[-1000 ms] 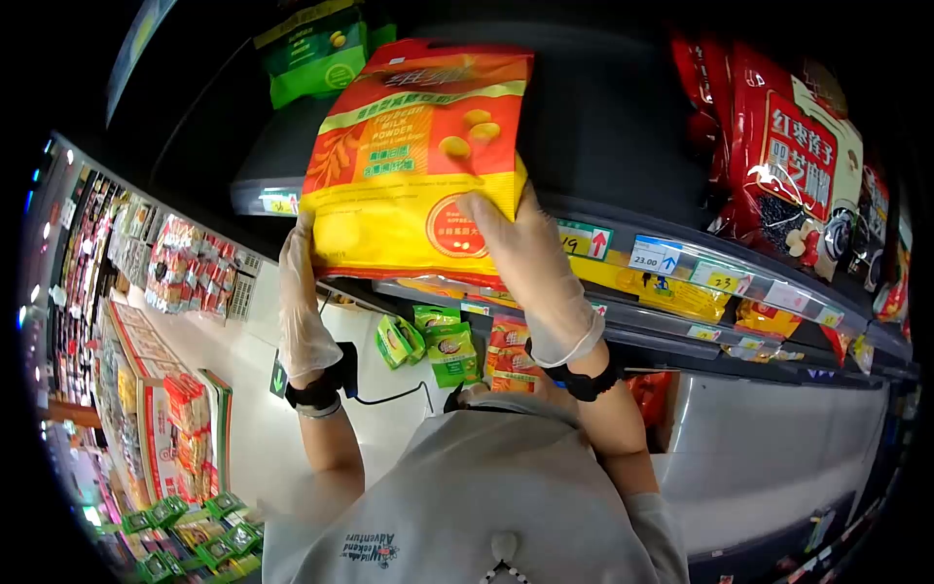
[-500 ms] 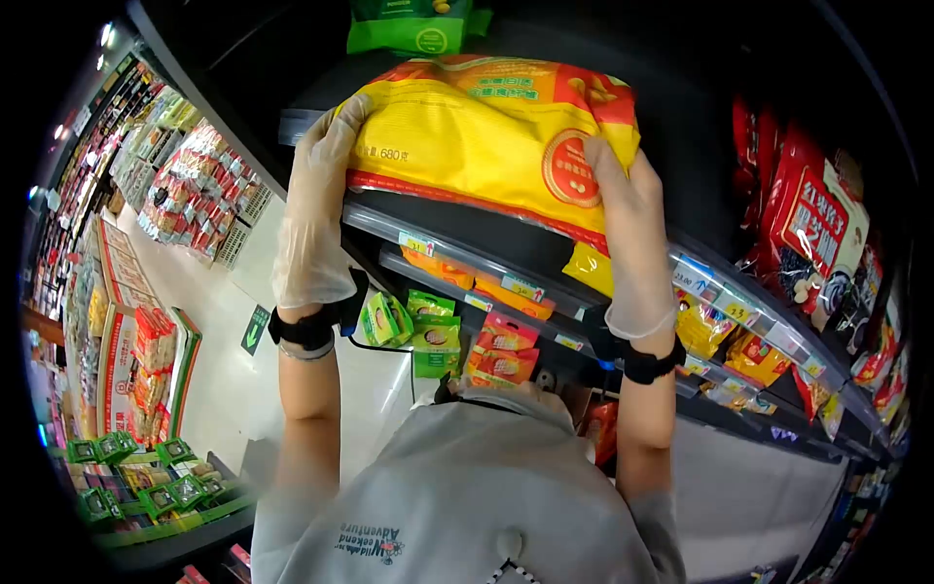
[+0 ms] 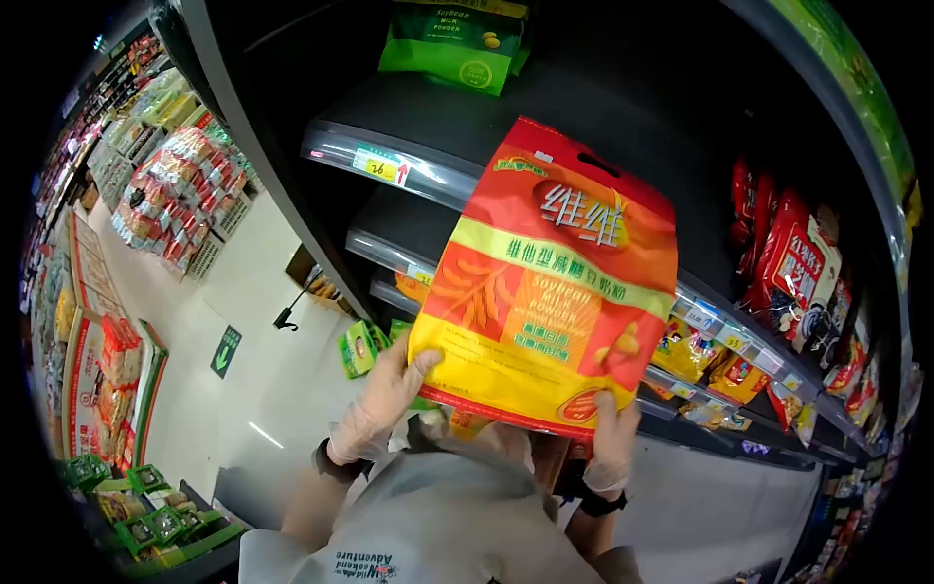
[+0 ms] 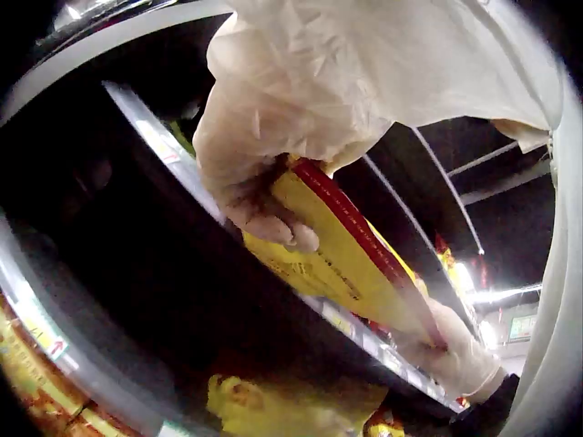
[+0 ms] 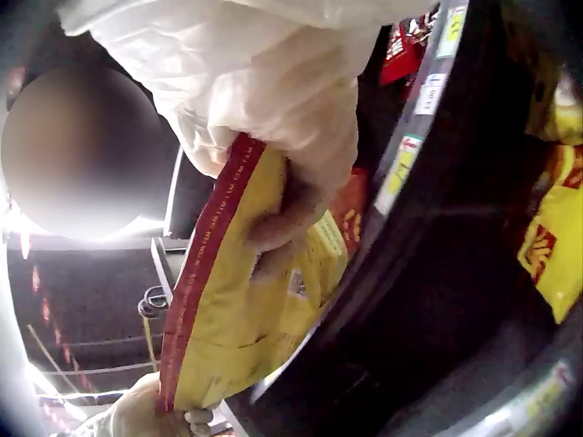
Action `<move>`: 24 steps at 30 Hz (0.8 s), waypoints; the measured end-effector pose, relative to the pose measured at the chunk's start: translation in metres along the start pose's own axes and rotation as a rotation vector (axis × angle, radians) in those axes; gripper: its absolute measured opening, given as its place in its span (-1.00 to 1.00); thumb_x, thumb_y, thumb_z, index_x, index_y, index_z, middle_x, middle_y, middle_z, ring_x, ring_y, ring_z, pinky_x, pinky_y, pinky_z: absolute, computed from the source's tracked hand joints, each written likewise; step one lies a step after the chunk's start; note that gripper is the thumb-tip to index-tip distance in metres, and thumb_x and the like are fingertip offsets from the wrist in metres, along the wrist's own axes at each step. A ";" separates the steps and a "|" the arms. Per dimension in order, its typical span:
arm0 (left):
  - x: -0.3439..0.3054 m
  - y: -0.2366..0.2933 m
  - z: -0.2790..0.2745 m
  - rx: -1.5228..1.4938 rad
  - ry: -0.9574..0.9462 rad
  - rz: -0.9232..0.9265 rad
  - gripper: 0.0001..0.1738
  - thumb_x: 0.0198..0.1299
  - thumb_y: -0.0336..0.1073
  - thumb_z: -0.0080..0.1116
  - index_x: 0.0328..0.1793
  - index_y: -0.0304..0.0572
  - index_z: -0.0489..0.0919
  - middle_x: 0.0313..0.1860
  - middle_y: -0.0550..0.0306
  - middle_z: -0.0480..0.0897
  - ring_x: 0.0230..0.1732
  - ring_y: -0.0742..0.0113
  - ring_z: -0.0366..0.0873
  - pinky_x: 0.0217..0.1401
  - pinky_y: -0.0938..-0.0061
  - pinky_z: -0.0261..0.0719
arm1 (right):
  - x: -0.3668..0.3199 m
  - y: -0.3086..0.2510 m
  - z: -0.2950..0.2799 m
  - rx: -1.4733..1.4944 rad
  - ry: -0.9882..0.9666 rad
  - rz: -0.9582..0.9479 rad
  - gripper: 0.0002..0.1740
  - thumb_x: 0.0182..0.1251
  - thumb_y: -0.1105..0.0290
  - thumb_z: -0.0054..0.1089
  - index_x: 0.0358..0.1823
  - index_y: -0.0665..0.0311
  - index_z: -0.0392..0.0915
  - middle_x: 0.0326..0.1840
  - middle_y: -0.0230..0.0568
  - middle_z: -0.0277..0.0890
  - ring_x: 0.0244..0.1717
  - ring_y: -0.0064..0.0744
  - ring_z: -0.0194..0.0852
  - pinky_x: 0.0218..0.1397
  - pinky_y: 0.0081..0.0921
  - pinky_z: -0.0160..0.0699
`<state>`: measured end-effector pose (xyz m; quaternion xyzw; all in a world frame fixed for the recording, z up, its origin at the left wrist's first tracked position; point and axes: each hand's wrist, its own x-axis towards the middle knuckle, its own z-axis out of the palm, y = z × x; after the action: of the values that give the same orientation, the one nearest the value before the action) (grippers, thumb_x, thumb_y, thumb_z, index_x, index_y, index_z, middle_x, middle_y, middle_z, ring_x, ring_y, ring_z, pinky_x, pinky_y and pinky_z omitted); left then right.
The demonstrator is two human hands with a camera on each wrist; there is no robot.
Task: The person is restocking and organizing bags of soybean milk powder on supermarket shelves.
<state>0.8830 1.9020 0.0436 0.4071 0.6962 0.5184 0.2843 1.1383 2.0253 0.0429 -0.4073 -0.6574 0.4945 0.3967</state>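
A red and yellow bag of soybean milk powder (image 3: 559, 292) is held up in front of the chest, its printed front showing in the head view. My gloved left hand (image 3: 387, 404) grips the lower left corner, thumb on the front. At the lower right corner, the gloved right hand (image 3: 613, 443) pinches the bag the same way. From the left wrist, the left hand (image 4: 282, 100) has its fingers curled under the bag's bottom seam (image 4: 364, 241). In the right wrist view, fingertips (image 5: 273, 232) of the right hand press against the bag's back (image 5: 237, 309).
Beyond the bag stands a dark shelf (image 3: 428, 117) with a price-tag rail (image 3: 379, 165). A green soybean milk powder bag (image 3: 457, 49) stands at its back left. Red bags (image 3: 793, 263) are on the right. An aisle floor (image 3: 263, 331) lies to the left.
The bag has come down from the shelf toward the body and now tilts with its front facing up. Both hands have moved lower with it, still gripping its bottom corners.
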 end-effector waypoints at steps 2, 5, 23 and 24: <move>0.004 -0.034 0.004 -0.038 -0.093 -0.018 -0.40 0.31 0.00 -0.03 0.27 -0.35 0.28 -0.10 -0.18 0.57 -0.04 0.12 0.55 0.02 0.40 0.44 | -0.010 0.016 0.003 -0.043 -0.023 0.064 -0.68 0.37 0.40 -0.04 0.08 0.43 0.36 -0.04 -0.26 0.46 -0.09 -0.55 0.38 -0.02 -0.56 0.38; 0.007 -0.045 0.002 -0.048 -0.136 -0.042 -0.40 0.32 0.01 -0.04 0.27 -0.35 0.28 -0.10 -0.21 0.57 -0.04 0.03 0.55 0.00 0.38 0.45 | -0.020 0.025 0.019 0.053 0.036 0.045 -0.66 0.39 0.37 -0.03 0.10 0.43 0.35 -0.03 -0.26 0.45 -0.08 -0.56 0.38 -0.01 -0.60 0.38; 0.044 -0.051 -0.003 -0.510 -0.385 -0.282 -0.21 0.15 0.02 0.21 0.33 -0.38 0.22 0.14 -0.01 0.48 0.16 0.32 0.40 0.22 0.47 0.34 | -0.004 0.014 0.045 0.475 0.148 0.431 -0.53 0.29 0.32 0.12 0.14 0.40 0.29 0.06 -0.19 0.44 -0.02 -0.44 0.51 -0.03 -0.53 0.53; 0.048 -0.058 -0.001 -0.547 -0.429 -0.311 -0.18 0.11 0.02 0.25 0.34 -0.36 0.22 0.19 -0.01 0.44 0.20 0.30 0.36 0.27 0.45 0.30 | -0.001 0.011 0.049 0.562 0.226 0.441 -0.60 0.20 0.42 0.21 0.05 0.40 0.39 -0.04 -0.23 0.50 -0.11 -0.45 0.53 -0.09 -0.55 0.55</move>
<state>0.8421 1.9356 -0.0102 0.3050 0.5101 0.5388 0.5971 1.0952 2.0100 0.0228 -0.4662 -0.3445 0.6814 0.4468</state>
